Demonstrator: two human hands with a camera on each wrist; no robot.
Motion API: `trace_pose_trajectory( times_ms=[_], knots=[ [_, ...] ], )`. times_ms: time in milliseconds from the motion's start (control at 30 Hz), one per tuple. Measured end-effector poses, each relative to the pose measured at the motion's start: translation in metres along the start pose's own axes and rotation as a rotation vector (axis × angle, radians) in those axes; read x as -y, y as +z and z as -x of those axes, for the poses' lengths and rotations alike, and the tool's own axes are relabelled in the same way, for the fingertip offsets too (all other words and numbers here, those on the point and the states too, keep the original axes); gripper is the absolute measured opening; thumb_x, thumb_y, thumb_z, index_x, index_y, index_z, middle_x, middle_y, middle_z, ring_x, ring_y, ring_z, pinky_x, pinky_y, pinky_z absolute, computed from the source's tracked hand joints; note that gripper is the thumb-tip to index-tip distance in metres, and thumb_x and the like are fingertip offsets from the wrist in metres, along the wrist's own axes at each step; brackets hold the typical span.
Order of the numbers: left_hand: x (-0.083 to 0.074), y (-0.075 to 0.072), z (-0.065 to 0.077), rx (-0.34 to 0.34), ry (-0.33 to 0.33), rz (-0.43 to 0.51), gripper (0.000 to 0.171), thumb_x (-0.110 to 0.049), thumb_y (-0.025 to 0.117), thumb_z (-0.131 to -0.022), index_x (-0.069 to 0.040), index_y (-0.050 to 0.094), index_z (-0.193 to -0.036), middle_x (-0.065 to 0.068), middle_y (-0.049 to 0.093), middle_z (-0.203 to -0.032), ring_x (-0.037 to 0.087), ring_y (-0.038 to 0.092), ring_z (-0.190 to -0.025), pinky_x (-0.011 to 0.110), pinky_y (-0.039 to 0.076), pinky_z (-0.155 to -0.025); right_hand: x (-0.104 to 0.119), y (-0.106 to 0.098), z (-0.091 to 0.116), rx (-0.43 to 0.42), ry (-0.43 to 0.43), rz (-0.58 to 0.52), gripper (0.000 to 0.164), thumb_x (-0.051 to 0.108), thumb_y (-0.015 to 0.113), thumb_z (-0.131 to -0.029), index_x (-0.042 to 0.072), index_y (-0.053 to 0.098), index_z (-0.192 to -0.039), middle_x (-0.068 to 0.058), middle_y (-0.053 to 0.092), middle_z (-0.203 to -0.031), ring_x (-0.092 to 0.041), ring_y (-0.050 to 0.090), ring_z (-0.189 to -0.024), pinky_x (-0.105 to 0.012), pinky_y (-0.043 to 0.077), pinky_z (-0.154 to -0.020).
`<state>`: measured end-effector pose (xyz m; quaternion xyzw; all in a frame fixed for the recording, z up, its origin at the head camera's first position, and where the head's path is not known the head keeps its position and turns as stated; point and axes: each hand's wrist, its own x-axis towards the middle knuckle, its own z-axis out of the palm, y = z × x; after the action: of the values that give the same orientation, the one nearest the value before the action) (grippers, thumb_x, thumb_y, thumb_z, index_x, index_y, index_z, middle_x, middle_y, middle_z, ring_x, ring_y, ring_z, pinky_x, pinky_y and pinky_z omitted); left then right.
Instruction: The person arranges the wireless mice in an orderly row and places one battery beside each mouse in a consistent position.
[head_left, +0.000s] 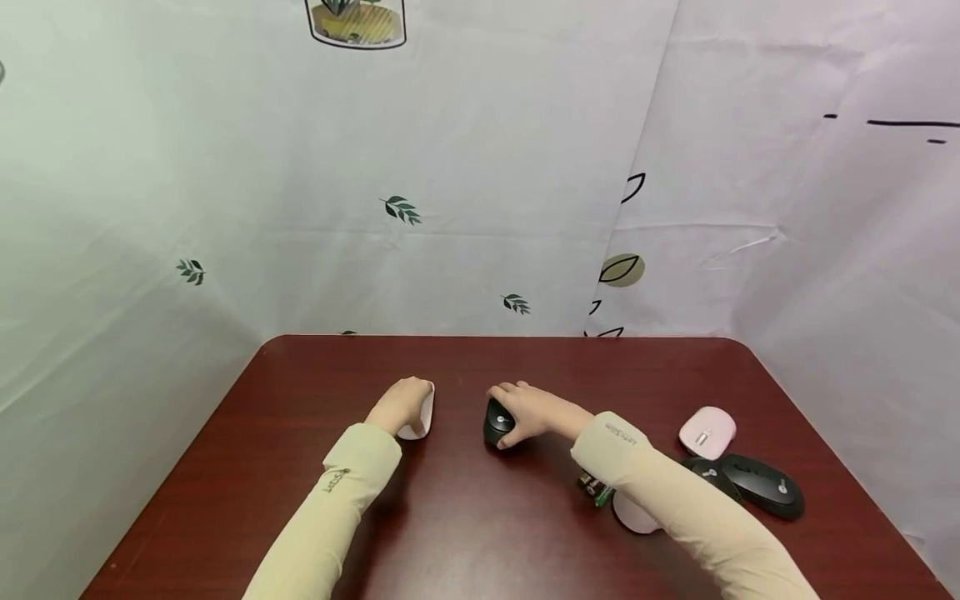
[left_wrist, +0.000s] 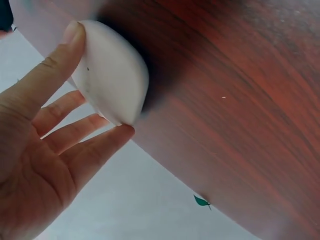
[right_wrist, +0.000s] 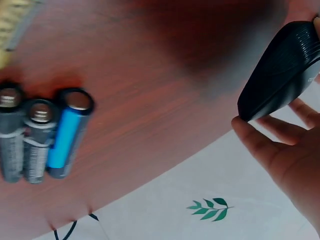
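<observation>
My left hand (head_left: 401, 404) grips a white computer mouse (head_left: 427, 414), left of the table's middle. In the left wrist view the thumb sits on one edge of that white mouse (left_wrist: 112, 72) and the fingertips on the opposite edge. A black computer mouse (head_left: 497, 421) is held by my right hand (head_left: 527, 412), just across from the white one. The right wrist view has this black mouse (right_wrist: 280, 70) at the upper right, tilted, with the fingers along its lower edge. Part of it runs out of that frame.
Several batteries (right_wrist: 62, 137) lie by the right forearm. A pink mouse (head_left: 707, 433), a black mouse (head_left: 765, 486) and another dark mouse (head_left: 708, 472) are grouped at the right. The sleeve partly covers a pale pink rounded thing (head_left: 633, 515). Behind the table (head_left: 480, 533) hangs a white printed sheet (head_left: 480, 167).
</observation>
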<state>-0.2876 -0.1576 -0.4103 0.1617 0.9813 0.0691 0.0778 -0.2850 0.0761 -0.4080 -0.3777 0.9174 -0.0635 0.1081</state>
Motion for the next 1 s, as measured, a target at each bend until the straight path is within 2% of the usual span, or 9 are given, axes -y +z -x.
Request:
trace_pose_trajectory(
  times_ms=[367, 533, 667, 1000],
  knots=[
    [0.0, 0.003, 0.002, 0.007, 0.002, 0.051, 0.056, -0.006, 0.088, -0.058, 0.0, 0.063, -0.108, 0.015, 0.064, -0.103, 0.03, 0.059, -0.097, 0.041, 0.049, -0.085, -0.006, 0.002, -0.027, 0.078, -0.023, -0.025, 0.071, 0.031, 0.078, -0.076, 0.008, 0.043, -0.133, -0.011, 0.046, -0.133, -0.025, 0.046, -0.107, -0.037, 0.045, -0.09],
    [0.003, 0.003, 0.003, -0.01, -0.018, 0.055, 0.06, -0.006, 0.089, -0.057, 0.0, 0.062, -0.11, 0.016, 0.064, -0.105, 0.03, 0.058, -0.097, 0.041, 0.049, -0.086, -0.008, 0.0, -0.035, 0.076, -0.078, -0.019, 0.07, 0.029, 0.078, -0.075, 0.007, 0.044, -0.133, -0.011, 0.046, -0.134, -0.026, 0.046, -0.11, -0.037, 0.044, -0.093],
    [0.004, 0.003, 0.003, 0.0, -0.019, 0.069, 0.064, -0.007, 0.088, -0.059, 0.001, 0.06, -0.116, 0.016, 0.063, -0.109, 0.031, 0.058, -0.102, 0.042, 0.048, -0.088, -0.009, 0.0, -0.038, 0.083, -0.086, -0.05, 0.068, 0.026, 0.078, -0.075, 0.007, 0.044, -0.131, -0.012, 0.046, -0.133, -0.026, 0.046, -0.109, -0.037, 0.044, -0.093],
    [0.0, 0.003, 0.001, 0.0, -0.023, 0.039, 0.059, -0.006, 0.089, -0.057, 0.001, 0.062, -0.109, 0.016, 0.064, -0.104, 0.03, 0.059, -0.097, 0.04, 0.049, -0.086, -0.007, 0.003, -0.046, 0.13, -0.056, -0.034, 0.063, 0.023, 0.077, -0.075, 0.011, 0.045, -0.128, -0.009, 0.047, -0.131, -0.024, 0.047, -0.109, -0.035, 0.045, -0.091]
  ],
)
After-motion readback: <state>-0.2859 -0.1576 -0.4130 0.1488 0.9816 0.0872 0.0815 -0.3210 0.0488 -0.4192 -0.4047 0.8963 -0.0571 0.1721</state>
